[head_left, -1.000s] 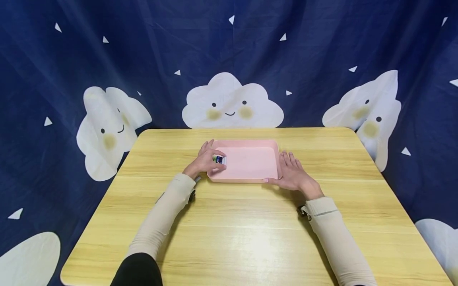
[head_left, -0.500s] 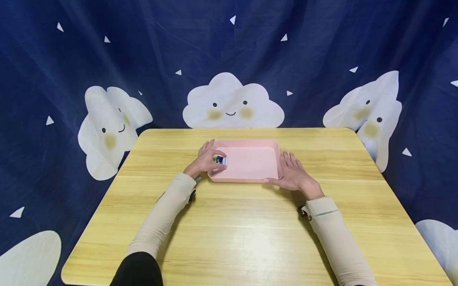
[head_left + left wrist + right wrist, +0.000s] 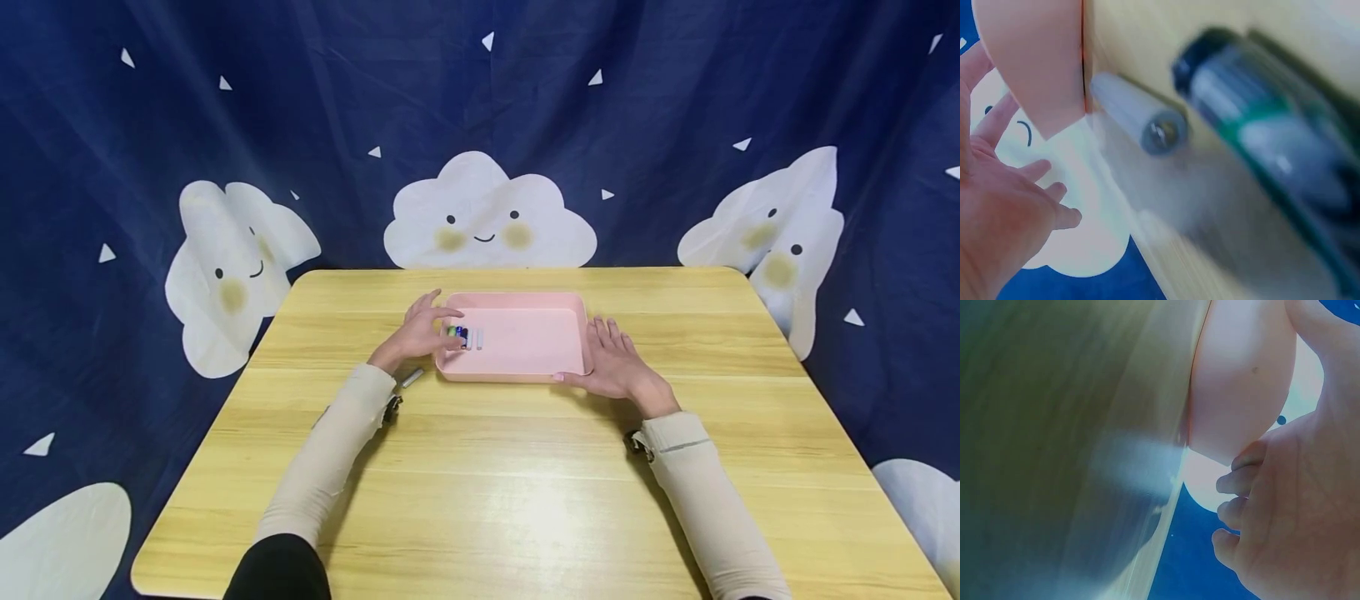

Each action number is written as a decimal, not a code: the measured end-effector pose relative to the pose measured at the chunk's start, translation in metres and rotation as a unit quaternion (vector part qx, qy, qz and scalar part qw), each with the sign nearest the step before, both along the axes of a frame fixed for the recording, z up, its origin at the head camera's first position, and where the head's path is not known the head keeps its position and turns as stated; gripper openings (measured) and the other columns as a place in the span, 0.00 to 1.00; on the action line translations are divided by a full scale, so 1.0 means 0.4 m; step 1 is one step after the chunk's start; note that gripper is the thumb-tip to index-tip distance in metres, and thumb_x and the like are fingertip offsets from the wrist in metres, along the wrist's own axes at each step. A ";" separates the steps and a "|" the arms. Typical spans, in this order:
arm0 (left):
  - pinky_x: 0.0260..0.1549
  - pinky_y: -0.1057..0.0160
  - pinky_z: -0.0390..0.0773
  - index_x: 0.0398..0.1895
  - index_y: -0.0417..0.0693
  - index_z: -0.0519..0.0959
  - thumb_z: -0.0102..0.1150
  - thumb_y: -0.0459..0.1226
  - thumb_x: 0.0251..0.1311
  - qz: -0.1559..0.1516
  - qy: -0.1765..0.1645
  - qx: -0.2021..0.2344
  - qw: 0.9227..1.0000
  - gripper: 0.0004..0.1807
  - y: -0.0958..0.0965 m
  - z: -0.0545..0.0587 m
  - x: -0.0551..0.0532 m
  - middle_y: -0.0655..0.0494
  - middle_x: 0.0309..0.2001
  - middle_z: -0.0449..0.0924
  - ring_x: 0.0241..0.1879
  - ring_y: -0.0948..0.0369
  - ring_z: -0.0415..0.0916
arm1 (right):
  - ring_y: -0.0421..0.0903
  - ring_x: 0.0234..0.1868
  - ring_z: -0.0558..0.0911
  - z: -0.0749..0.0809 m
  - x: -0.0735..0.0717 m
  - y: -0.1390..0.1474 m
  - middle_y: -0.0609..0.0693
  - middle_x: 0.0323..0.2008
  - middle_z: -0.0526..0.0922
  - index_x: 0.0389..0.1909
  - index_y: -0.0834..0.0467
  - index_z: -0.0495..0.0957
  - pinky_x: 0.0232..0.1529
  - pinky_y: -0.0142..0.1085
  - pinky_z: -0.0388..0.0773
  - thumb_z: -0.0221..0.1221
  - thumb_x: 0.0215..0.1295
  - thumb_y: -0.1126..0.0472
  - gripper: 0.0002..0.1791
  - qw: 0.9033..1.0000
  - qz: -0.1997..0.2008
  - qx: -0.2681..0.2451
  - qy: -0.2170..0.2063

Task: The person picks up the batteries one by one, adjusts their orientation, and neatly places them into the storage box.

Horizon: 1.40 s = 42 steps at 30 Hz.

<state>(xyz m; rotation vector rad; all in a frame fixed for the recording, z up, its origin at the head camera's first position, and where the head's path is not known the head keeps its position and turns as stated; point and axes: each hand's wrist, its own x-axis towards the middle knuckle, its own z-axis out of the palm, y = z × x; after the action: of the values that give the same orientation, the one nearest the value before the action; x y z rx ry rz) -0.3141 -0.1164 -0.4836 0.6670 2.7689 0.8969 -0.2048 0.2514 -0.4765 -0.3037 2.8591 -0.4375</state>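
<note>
A shallow pink tray (image 3: 532, 342) lies on the wooden table. Several small batteries stand side by side at its left end, among them a white one (image 3: 480, 339), a dark blue one (image 3: 462, 335) and a green one (image 3: 452, 332). My left hand (image 3: 418, 332) hovers at the tray's left wall, thumb and forefinger spread apart, the thumb overlapping the batteries in the head view. Straight fingers of my right hand (image 3: 617, 367) rest along the tray's right wall, thumb at the front corner. Outside the tray, beside my left wrist, lies a grey battery (image 3: 1138, 115).
A blurred cylinder (image 3: 1272, 137) with a black end and green band looms close in the left wrist view. Behind the table (image 3: 487, 467) hangs a dark blue curtain (image 3: 480, 100) with white clouds.
My left thumb and forefinger have parted from the batteries, and the hand has drawn back slightly left. The white batteries and the grey one outside show more now. My right hand stays still.
</note>
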 end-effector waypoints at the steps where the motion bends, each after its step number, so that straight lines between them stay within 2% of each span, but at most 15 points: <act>1: 0.78 0.33 0.38 0.65 0.52 0.80 0.74 0.49 0.58 0.003 -0.002 0.004 1.000 0.31 -0.007 0.000 0.001 0.40 0.84 0.42 0.82 0.36 0.37 | 0.70 0.83 0.35 0.001 0.000 0.000 0.70 0.82 0.33 0.81 0.71 0.34 0.82 0.64 0.37 0.53 0.61 0.20 0.72 1.000 0.000 -0.001 0.000; 8: 0.76 0.28 0.44 0.67 0.52 0.79 0.70 0.49 0.62 0.009 -0.018 0.031 0.999 0.30 -0.070 -0.005 0.005 0.41 0.84 0.41 0.83 0.38 0.36 | 0.70 0.83 0.35 0.002 -0.001 0.000 0.70 0.83 0.34 0.81 0.71 0.34 0.82 0.64 0.37 0.52 0.61 0.20 0.72 1.000 0.002 0.000 0.001; 14: 0.77 0.29 0.47 0.69 0.49 0.77 0.69 0.48 0.65 0.000 -0.028 0.032 0.999 0.30 -0.127 0.015 0.022 0.40 0.84 0.43 0.83 0.37 0.38 | 0.69 0.83 0.35 0.004 -0.002 0.001 0.70 0.83 0.34 0.81 0.71 0.34 0.81 0.64 0.37 0.52 0.62 0.20 0.71 1.000 0.002 0.002 0.003; 18: 0.77 0.31 0.47 0.69 0.46 0.77 0.68 0.45 0.66 -0.023 -0.030 0.021 0.999 0.29 -0.165 0.028 0.033 0.37 0.83 0.46 0.82 0.36 0.42 | 0.70 0.83 0.35 0.004 -0.002 0.001 0.70 0.82 0.34 0.81 0.72 0.34 0.81 0.64 0.36 0.52 0.61 0.20 0.72 1.000 0.002 0.000 0.004; 23: 0.76 0.29 0.46 0.68 0.46 0.77 0.68 0.41 0.65 -0.057 -0.033 0.000 0.998 0.28 -0.202 0.041 0.049 0.34 0.82 0.48 0.81 0.34 0.43 | 0.70 0.83 0.35 0.003 -0.002 0.002 0.70 0.82 0.34 0.81 0.72 0.34 0.81 0.64 0.36 0.52 0.61 0.19 0.73 1.000 0.003 -0.002 0.003; 30: 0.72 0.24 0.48 0.66 0.43 0.78 0.72 0.32 0.57 -0.138 -0.037 -0.038 0.989 0.31 -0.222 0.046 0.085 0.26 0.79 0.48 0.78 0.29 0.44 | 0.70 0.83 0.34 0.000 -0.001 0.002 0.70 0.82 0.33 0.81 0.72 0.33 0.81 0.64 0.36 0.52 0.60 0.19 0.73 1.000 0.004 -0.008 0.001; 32: 0.72 0.24 0.49 0.66 0.43 0.79 0.73 0.31 0.55 -0.152 -0.041 -0.044 0.987 0.32 -0.223 0.048 0.093 0.25 0.79 0.48 0.78 0.29 0.45 | 0.71 0.83 0.34 -0.001 -0.001 0.001 0.71 0.82 0.33 0.80 0.72 0.34 0.81 0.64 0.36 0.52 0.60 0.19 0.73 1.000 0.005 -0.009 0.002; 35: 0.72 0.24 0.50 0.64 0.44 0.81 0.75 0.30 0.52 -0.160 -0.049 -0.051 0.985 0.32 -0.222 0.048 0.100 0.25 0.79 0.49 0.78 0.28 0.45 | 0.70 0.83 0.35 -0.003 -0.002 0.002 0.71 0.82 0.33 0.81 0.72 0.34 0.81 0.64 0.36 0.52 0.61 0.19 0.72 1.000 0.004 -0.007 0.004; 42: 0.74 0.26 0.48 0.61 0.46 0.83 0.75 0.29 0.52 -0.154 -0.080 -0.061 0.983 0.29 -0.217 0.039 0.106 0.28 0.80 0.48 0.79 0.30 0.42 | 0.70 0.83 0.35 -0.005 -0.003 0.001 0.70 0.82 0.33 0.81 0.72 0.34 0.81 0.64 0.36 0.52 0.61 0.20 0.72 1.000 0.005 -0.007 0.003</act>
<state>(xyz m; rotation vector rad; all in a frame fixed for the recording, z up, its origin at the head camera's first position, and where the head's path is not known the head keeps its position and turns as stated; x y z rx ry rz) -0.2719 -0.2033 -0.4681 0.9254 2.4644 0.6779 -0.2060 0.2518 -0.4784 -0.3217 2.8603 -0.4563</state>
